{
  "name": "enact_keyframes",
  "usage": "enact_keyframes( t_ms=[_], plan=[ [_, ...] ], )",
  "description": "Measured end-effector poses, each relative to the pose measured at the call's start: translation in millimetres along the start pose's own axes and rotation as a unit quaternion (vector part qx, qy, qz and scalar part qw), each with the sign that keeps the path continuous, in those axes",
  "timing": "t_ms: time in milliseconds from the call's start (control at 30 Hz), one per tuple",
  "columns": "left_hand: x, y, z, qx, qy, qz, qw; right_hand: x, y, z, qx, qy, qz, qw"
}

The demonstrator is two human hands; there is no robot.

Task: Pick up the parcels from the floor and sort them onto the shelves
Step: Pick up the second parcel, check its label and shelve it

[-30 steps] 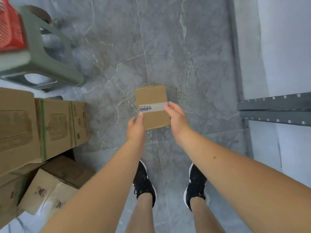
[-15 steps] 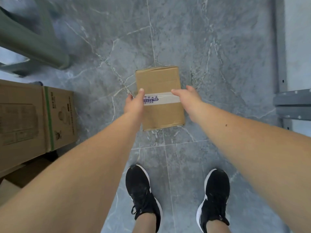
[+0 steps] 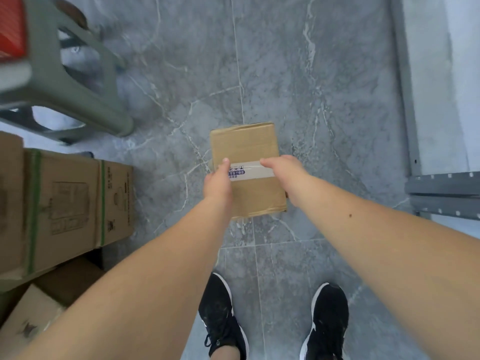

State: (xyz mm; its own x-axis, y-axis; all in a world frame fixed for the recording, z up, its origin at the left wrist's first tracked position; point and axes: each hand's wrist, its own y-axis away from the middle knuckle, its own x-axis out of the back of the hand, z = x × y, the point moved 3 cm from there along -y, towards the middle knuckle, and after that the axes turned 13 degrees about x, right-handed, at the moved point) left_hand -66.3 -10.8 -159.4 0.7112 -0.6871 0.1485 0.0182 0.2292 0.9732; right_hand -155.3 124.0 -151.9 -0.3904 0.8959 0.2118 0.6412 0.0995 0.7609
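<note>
I am watching both hands gripping the small cardboard parcel (image 3: pixel 245 146): the left hand (image 3: pixel 217 181) is clasping its left edge with the thumb lying on the tape strip (image 3: pixel 250 170), and the right hand (image 3: pixel 284 172) is curling round the right edge, thumb on the same strip. The parcel is sitting ahead of the two black shoes (image 3: pixel 220 315), over the grey tiled floor (image 3: pixel 324 105); I cannot tell whether its underside is touching the tiles. Its far edge is lying free, with bare floor opening beyond it and rightward as far as the grey shelf upright (image 3: pixel 405 100). The shelf rail (image 3: pixel 446 188) is jutting in at the right, well apart from the right forearm. On the left, stacked cartons (image 3: pixel 67 203) are crowding near the left forearm, and a green stool (image 3: pixel 78 87) carrying a red basket (image 3: pixel 10 27) is standing beyond them, bare floor separating its nearest leg from the parcel.
</note>
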Motion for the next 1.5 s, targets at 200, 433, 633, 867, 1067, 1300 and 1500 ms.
enact_keyframes(
  t_ms=[200,433,633,867,1067,1300,1500],
  plan=[
    [-5.7,85.3,56.5,-0.051,-0.004,-0.009,0.999,22.4,52.2,-96.7,0.054,0.006,0.01,0.998],
    [-4.9,240.1,148.4,-0.194,-0.062,-0.004,0.979,60.1,137.8,-230.1,0.144,-0.028,0.041,0.988],
    [1.9,407.0,212.9,-0.289,-0.078,0.022,0.954,97.1,239.6,-346.9,0.227,-0.052,0.051,0.971],
    [-3.6,623.6,256.9,-0.39,-0.035,0.007,0.92,167.4,381.7,-502.0,0.345,-0.058,0.081,0.933],
    [0.2,795.3,267.4,-0.498,-0.027,0.016,0.867,240.6,522.3,-600.0,0.428,-0.087,0.095,0.895],
    [14.0,971.0,261.0,-0.601,-0.032,-0.005,0.798,314.0,665.3,-675.7,0.502,-0.115,0.105,0.851],
    [29.1,1081.3,247.5,-0.654,-0.025,-0.024,0.756,350.5,780.0,-709.5,0.585,-0.085,0.161,0.79]
  ],
)
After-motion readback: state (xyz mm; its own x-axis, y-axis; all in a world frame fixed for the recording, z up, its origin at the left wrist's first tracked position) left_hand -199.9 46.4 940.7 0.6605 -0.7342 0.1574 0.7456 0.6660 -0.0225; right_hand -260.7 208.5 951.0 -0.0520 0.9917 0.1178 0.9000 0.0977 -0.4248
